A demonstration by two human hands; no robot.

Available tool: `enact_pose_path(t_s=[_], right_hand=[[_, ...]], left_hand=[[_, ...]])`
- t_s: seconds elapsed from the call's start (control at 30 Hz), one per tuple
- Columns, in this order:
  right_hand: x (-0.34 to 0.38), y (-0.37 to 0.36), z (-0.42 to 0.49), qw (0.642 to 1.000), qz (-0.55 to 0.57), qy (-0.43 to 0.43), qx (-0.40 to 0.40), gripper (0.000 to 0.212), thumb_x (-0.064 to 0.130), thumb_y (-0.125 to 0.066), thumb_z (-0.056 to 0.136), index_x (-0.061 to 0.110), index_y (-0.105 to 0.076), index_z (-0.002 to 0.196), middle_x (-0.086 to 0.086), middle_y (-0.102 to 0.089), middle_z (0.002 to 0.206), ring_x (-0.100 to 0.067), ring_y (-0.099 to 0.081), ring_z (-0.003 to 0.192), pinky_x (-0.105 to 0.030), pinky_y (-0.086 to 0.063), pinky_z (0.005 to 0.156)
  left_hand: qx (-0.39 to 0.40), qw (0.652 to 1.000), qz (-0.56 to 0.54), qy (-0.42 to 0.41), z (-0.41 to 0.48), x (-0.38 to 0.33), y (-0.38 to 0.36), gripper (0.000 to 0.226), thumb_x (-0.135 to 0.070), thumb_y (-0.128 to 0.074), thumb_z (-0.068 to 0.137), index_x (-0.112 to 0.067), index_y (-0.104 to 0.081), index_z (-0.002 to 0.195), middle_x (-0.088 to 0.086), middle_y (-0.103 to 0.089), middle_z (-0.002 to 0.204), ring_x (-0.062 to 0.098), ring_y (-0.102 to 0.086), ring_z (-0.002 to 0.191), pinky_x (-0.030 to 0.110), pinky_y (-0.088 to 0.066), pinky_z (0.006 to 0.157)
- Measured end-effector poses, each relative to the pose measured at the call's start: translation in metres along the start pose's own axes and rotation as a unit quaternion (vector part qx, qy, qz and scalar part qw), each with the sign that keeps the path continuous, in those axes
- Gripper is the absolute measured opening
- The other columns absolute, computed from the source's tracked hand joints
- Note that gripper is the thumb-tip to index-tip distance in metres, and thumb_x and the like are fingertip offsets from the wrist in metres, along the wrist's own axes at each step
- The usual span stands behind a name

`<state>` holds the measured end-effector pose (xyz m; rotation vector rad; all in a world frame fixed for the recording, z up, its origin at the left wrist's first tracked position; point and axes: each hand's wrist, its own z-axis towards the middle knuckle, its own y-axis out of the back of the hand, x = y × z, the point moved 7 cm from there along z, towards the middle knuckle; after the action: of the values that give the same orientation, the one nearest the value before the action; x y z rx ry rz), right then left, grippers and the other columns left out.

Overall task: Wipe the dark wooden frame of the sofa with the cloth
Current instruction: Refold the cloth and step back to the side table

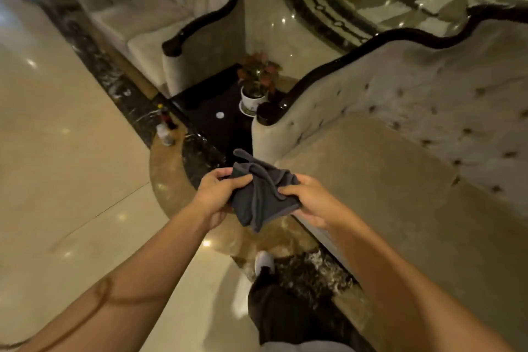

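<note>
A dark grey cloth (258, 194) is bunched between both my hands in the middle of the view. My left hand (215, 194) grips its left side and my right hand (310, 200) pinches its right edge. Just beyond and to the right stands a beige tufted sofa (400, 168). Its dark wooden frame (343, 60) runs in a wavy line along the top of the backrest and ends in a rounded armrest cap (267, 113) above the cloth. The cloth is apart from the frame.
A black side table (211, 111) with a potted plant (255, 86) stands between this sofa and a second beige armchair (160, 20) with the same dark trim. Two bottles (165, 128) stand on the glossy floor at the left. My shoe (264, 261) is below.
</note>
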<state>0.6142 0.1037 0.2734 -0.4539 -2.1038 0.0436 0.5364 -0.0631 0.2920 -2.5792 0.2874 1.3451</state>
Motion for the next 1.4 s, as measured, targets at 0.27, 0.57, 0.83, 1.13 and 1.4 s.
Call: enact_pose_path(t_s=[0.27,0.57,0.83,1.13,1.4], right_hand=[[0.009,-0.078,0.179,0.975,0.144,-0.129,0.106,0.039,0.010,-0.052,0.096,0.015,-0.060,0.134,-0.021,-0.063,0.134,-0.041,-0.058,0.124,-0.053,-0.054,0.097],[0.026,-0.117,0.317,0.946,0.184,-0.264,0.038,0.067,0.025,-0.086,0.069,0.012,-0.061,0.131,-0.016,-0.075,0.112,-0.030,-0.072,0.098,-0.032,-0.058,0.058],[0.013,-0.116,0.424,0.939,0.208,-0.270,-0.042,0.027,0.007,-0.051,0.098,0.009,-0.063,0.122,-0.012,-0.075,0.099,-0.026,-0.063,0.091,-0.029,-0.046,0.064],[-0.024,-0.093,0.553,0.872,0.349,-0.305,-0.157,0.058,0.060,-0.057,0.090,0.018,-0.065,0.128,-0.012,-0.073,0.120,-0.026,-0.069,0.103,-0.034,-0.057,0.059],[-0.068,-0.064,0.618,0.896,0.339,-0.257,-0.129,0.039,0.012,-0.058,0.095,0.021,-0.062,0.133,-0.011,-0.070,0.129,-0.028,-0.066,0.118,-0.042,-0.052,0.099]], left_hand=[[0.022,0.978,-0.091,0.186,0.131,-0.025,0.079,0.031,-0.040,-0.069,0.087,-0.014,-0.074,0.102,0.015,-0.072,0.111,0.030,-0.070,0.102,0.040,-0.060,0.078],[-0.047,0.927,-0.191,0.320,0.264,-0.045,0.124,0.012,-0.016,-0.065,0.091,-0.006,-0.060,0.095,0.013,-0.054,0.087,0.021,-0.055,0.070,0.026,-0.055,0.049],[-0.040,0.893,-0.225,0.388,0.381,-0.048,0.125,0.017,-0.023,-0.052,0.098,-0.011,-0.059,0.087,0.012,-0.067,0.077,0.023,-0.057,0.076,0.028,-0.056,0.052],[-0.099,0.917,-0.195,0.334,0.535,-0.011,0.144,0.034,0.005,-0.052,0.091,-0.017,-0.063,0.115,0.012,-0.066,0.113,0.027,-0.065,0.093,0.034,-0.057,0.056],[-0.075,0.919,-0.246,0.299,0.605,0.023,0.134,0.037,0.004,-0.055,0.090,-0.017,-0.063,0.120,0.008,-0.071,0.106,0.027,-0.068,0.096,0.031,-0.059,0.055]])
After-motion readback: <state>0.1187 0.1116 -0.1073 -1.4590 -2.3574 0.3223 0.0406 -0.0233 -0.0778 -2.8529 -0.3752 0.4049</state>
